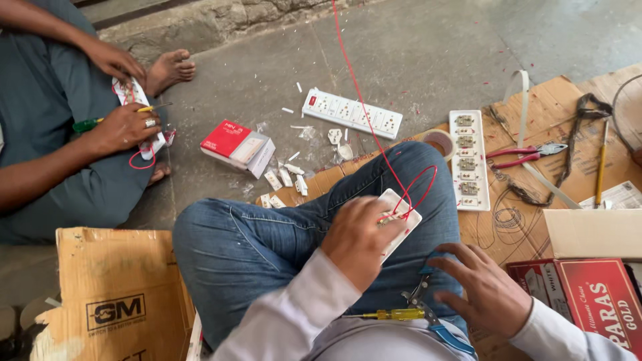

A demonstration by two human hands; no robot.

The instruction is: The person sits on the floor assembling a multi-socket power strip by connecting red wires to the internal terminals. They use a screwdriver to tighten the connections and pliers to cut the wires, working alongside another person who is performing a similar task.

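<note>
Left hand (358, 239) presses a white switch plate (398, 217) on the knee, fingers closed over it, red wire (374, 134) attached. Right hand (483, 291), fingers spread, hovers by blue pliers (438, 321), perhaps touching. Best keep the plate pinned flat.

Open concrete floor (428, 60) lies beyond the raised knee (394, 180); access there is unobstructed except for the white power strip (352, 113) and scattered white fragments (287, 177). A red wire (364, 113) crosses this zone from above. On the right, the cardboard sheet (555, 100) carries an open socket panel (468, 160), red-handled pliers (525, 155) and what appears to be a dark cord (575, 140). Red boxes (588, 301) block the near right.
</note>
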